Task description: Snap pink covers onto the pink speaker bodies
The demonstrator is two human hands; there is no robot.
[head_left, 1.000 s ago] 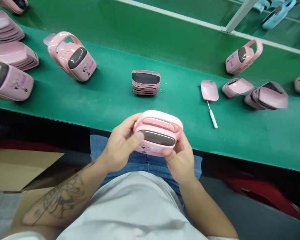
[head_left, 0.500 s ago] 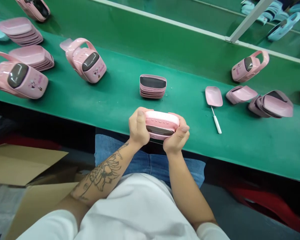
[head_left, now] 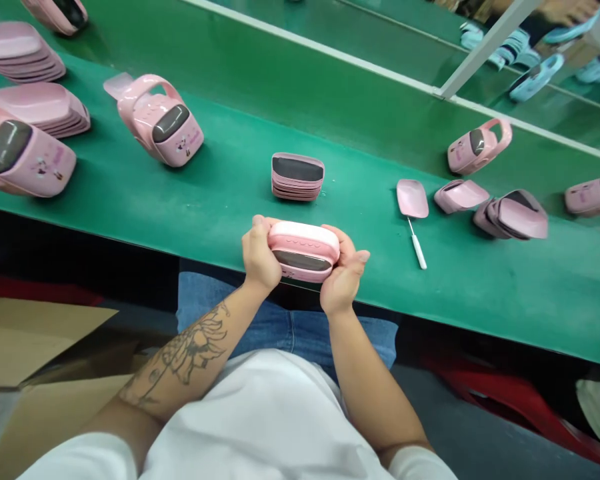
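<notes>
A pink speaker-like case (head_left: 303,250) with a dark glossy front panel rests on the near edge of the green belt (head_left: 220,200). My left hand (head_left: 259,253) wraps round its left end, fingers closed. At the other end my right hand (head_left: 344,270) grips it the same way. Just behind the case stands a small stack of pink panels with a dark top (head_left: 297,177).
Finished pink cases with handles lie at left (head_left: 160,127) (head_left: 23,157) and far right (head_left: 477,147). Stacks of pink shells sit at far left (head_left: 43,107) and right (head_left: 513,215). A pink scoop-shaped piece with a white-handled tool (head_left: 414,217) lies right of centre. A cardboard box (head_left: 35,347) is lower left.
Both hands carried the pink case forward from over my lap and set it down on the belt's near edge, turning it so its dark panel faces me.
</notes>
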